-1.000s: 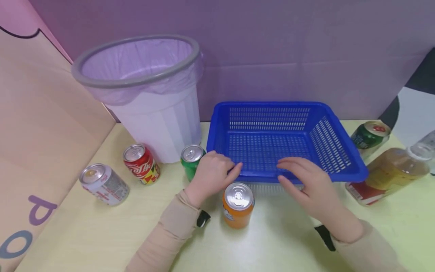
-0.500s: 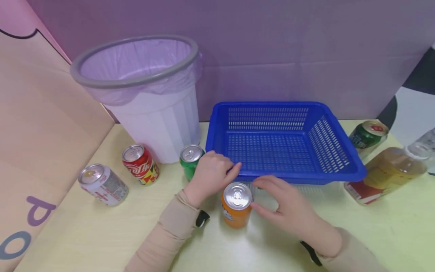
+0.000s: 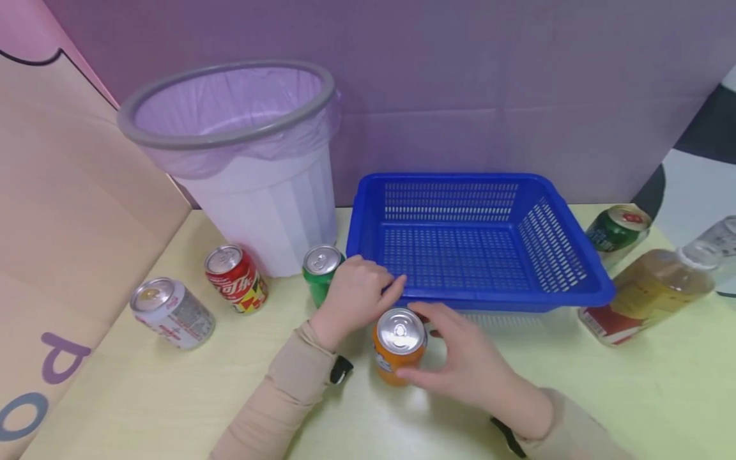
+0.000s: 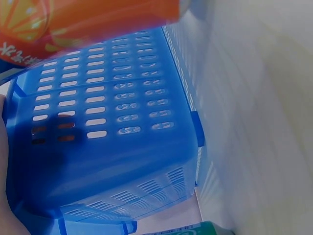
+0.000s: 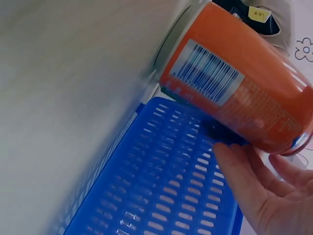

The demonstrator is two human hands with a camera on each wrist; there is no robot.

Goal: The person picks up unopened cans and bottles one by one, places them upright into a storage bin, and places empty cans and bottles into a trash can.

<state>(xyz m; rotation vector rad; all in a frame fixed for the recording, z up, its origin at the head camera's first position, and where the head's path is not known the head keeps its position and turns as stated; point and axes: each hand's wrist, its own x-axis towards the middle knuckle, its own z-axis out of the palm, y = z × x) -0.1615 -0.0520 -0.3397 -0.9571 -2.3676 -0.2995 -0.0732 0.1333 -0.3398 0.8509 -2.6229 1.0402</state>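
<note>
An orange soda can [image 3: 392,365] stands upright on the table in front of the blue plastic basket [image 3: 575,299]. My right hand [image 3: 468,367] is at the can's right side, thumb at its near face and fingers at its far side. A gap shows between palm and can in the head view. In the right wrist view the fingers are spread beside the can [image 5: 234,73], not wrapped round it. My left hand [image 3: 356,294] grips the basket's front left rim. Skin tone shows through the holes of the basket wall [image 4: 107,161] in the left wrist view.
A lined white bin [image 3: 270,204] stands behind. On the left are a green can [image 3: 317,284], a red can [image 3: 238,284] and a white can [image 3: 175,316]. On the right are a dark green can [image 3: 611,233], an amber drink bottle [image 3: 650,294] and a clear bottle [image 3: 721,236].
My right hand has moved left from the basket's front edge to the orange can, its thumb now before the can. The left hand has kept its place on the rim.
</note>
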